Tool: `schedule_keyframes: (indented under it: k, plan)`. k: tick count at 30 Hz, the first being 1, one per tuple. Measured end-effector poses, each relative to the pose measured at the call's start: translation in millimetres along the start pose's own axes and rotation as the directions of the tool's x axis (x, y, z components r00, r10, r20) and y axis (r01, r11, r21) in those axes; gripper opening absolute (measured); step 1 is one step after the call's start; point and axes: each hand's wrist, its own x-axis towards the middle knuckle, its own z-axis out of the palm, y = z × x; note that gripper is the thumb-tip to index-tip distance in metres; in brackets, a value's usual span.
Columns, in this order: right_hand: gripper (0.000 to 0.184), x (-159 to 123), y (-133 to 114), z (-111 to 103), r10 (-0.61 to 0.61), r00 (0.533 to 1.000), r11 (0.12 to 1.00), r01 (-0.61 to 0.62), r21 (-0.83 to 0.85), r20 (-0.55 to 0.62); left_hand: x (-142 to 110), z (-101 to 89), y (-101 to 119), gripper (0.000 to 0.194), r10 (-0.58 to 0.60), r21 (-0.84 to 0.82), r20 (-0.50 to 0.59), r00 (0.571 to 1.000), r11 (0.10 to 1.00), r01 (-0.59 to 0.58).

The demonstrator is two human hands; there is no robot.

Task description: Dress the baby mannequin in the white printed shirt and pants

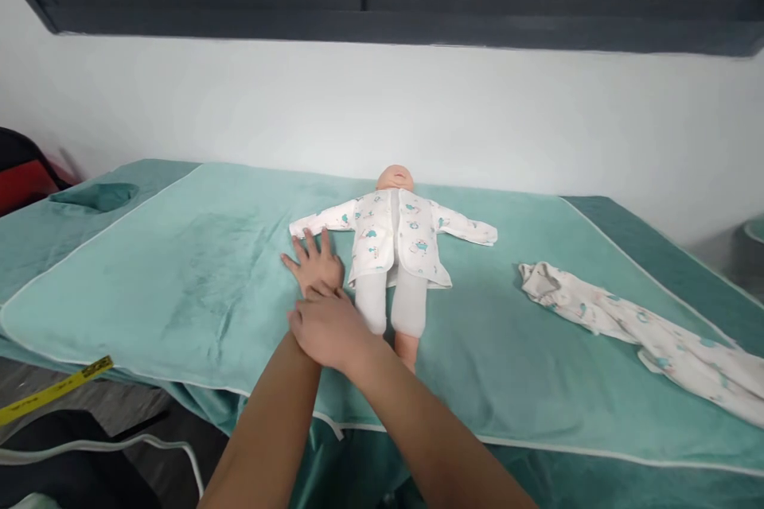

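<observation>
A baby doll (pixel 395 177) lies on its back on the light green padded mat, its arms stretched out sideways. It wears a white printed long-sleeved jacket (pixel 373 235), open down the front, and white trousers (pixel 409 306); its lower legs are partly hidden behind my right arm. My left hand (pixel 316 262) is open with spread fingers, beside the jacket's hem and just below the sleeve on the left. Across my left wrist lies my right hand (pixel 328 326), its fingers curled over the wrist. Neither hand holds any clothing.
A white printed garment (pixel 645 330) lies bunched on the mat (pixel 149 278) at the right. A white wall (pixel 268 107) and dark window frame (pixel 358 16) stand behind. At lower left are a yellow strap (pixel 56 391) and a white cable (pixel 143 441).
</observation>
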Motion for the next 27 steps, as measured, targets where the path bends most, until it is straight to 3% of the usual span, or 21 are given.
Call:
schedule_keyframes:
  k: [4, 7, 9, 11, 13, 14, 16, 17, 19, 21, 24, 27]
  plan:
    - [0.043, -69.7, 0.2, -16.5, -0.066, 0.990, 0.963, 0.096, 0.251, -0.125, -1.1, 6.8, 0.5, 0.061, 0.065, 0.113, -0.046, 0.997, 0.992, -0.059]
    - [0.044, -117.0, 11.9, -32.9, -0.097, 0.994, 0.894, 0.110, 0.435, -0.053, -0.1, 6.8, -2.2, 0.061, 0.057, 0.131, -0.027, 0.998, 0.990, -0.053]
    - [0.042, -141.4, 35.9, -48.7, -0.080, 0.994, 0.900, 0.102, 0.424, -0.071, 0.0, 5.1, -2.8, 0.061, 0.050, 0.136, -0.016, 0.999, 0.990, -0.047]
    - [0.036, -161.1, 74.2, -69.0, 0.080, 0.982, 0.964, -0.032, 0.263, -0.172, -1.2, 2.5, -2.6, 0.061, 0.055, 0.145, -0.004, 0.998, 0.988, -0.054]
    - [0.038, -178.5, 121.9, -91.8, 0.230, 0.944, 0.962, -0.258, -0.093, -0.238, -3.7, -0.7, -2.6, 0.061, 0.069, 0.155, 0.009, 0.998, 0.986, -0.069]
    - [0.036, -187.1, 146.5, -103.0, 0.265, 0.933, 0.899, -0.330, -0.289, -0.243, -5.4, -2.6, -2.7, 0.060, 0.078, 0.156, 0.017, 0.997, 0.984, -0.080]
    - [0.028, -204.1, 191.2, -122.5, 0.310, 0.915, 0.834, -0.392, -0.387, -0.259, -9.8, -6.9, -3.2, 0.059, 0.098, 0.153, 0.034, 0.995, 0.983, -0.102]
    - [0.024, -211.8, 209.3, -130.1, 0.331, 0.915, 0.762, -0.403, -0.507, -0.230, -12.4, -9.2, -3.5, 0.058, 0.105, 0.144, 0.042, 0.994, 0.983, -0.110]
    - [0.019, -223.3, 233.4, -140.8, 0.382, 0.909, 0.662, -0.394, -0.637, -0.165, -18.9, -14.1, -3.9, 0.056, 0.115, 0.098, 0.062, 0.991, 0.988, -0.121]
    - [0.018, -226.9, 238.9, -147.2, 0.419, 0.902, 0.639, -0.371, -0.674, -0.099, -26.6, -19.4, -3.9, 0.053, 0.111, 0.001, 0.082, 0.990, 0.994, -0.111]
    - [0.026, -215.2, 214.1, -155.2, 0.412, 0.911, 0.771, -0.338, -0.541, 0.018, -40.1, -30.8, -1.2, 0.045, 0.081, -0.299, 0.108, 0.991, 0.953, -0.046]
    - [0.038, -186.9, 165.2, -164.9, 0.393, 0.918, 0.908, -0.377, -0.182, 0.059, -55.5, -54.2, 9.8, 0.039, 0.089, -0.666, 0.087, 0.992, 0.746, -0.008]
